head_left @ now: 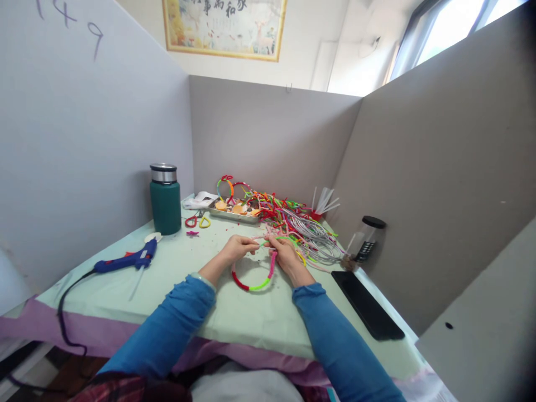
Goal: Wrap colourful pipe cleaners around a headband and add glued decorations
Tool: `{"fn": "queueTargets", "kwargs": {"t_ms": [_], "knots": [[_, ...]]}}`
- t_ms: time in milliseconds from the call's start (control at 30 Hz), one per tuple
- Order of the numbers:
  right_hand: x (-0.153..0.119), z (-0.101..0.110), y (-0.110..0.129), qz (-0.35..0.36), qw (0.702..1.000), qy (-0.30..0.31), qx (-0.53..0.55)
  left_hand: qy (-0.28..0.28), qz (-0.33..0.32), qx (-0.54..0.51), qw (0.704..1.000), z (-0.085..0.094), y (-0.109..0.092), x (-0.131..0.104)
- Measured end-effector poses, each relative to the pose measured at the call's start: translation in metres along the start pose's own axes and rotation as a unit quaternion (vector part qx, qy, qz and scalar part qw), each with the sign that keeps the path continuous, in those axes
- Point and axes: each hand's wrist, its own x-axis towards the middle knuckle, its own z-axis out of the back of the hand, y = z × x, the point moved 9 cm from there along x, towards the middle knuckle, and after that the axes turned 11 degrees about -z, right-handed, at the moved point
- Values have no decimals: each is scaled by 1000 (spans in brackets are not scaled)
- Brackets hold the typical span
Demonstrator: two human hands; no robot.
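Left hand: The left hand (237,247) sat just left of the frame's centre, fingers pinched together on the upper left end of the pipe-cleaner ring (252,277).
Right hand: The right hand (286,254) was just beside it at centre, fingers closed on the ring's upper right end, where a pink stretch ran down.
Ring: It was a loop of red, green and pink fuzzy wire, hanging from both hands with its lower curve resting on the pale green tablecloth (234,315), a little below centre.
Doing it well: To my eye the ends were being joined at the top; keeping both pinches close to the gap and winding tightly would hold the loop round, and a slack grip could let it spring open.
Tray: A shallow metal tray (233,214) stood above the hands, holding orange pieces I could not make out, with bent loops at its far edge.
Loose pile: A heap of coloured pipe cleaners (293,220) spread right of the tray, lying on the cloth and not in any container.
Flask: A green flask (164,199) stood at mid left, lid on, contents hidden.
Jar: A clear jar with a black cap (365,240) stood at mid right; what was inside was too small to tell.
Glue gun: A blue glue gun (125,261) lay at lower left, well apart from both hands.
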Motion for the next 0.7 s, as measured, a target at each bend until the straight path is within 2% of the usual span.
{"fn": "queueTargets", "kwargs": {"t_ms": [100,200,400,533,700], "knots": [[-2,4,4,3,1000,-19,17,29,6,8,1000,-5,5,0],[-3,2,8,19,1000,-7,12,61,13,5,998,-10,9,-2],[2,7,8,50,999,-7,14,112,13,-81,990,-23,-1,-8],[-1,5,14,84,996,3,-21,136,31,-143,980,-29,-5,-12],[-12,-6,25,119,989,28,-79,169,52,-160,971,-33,-2,-17]]}}
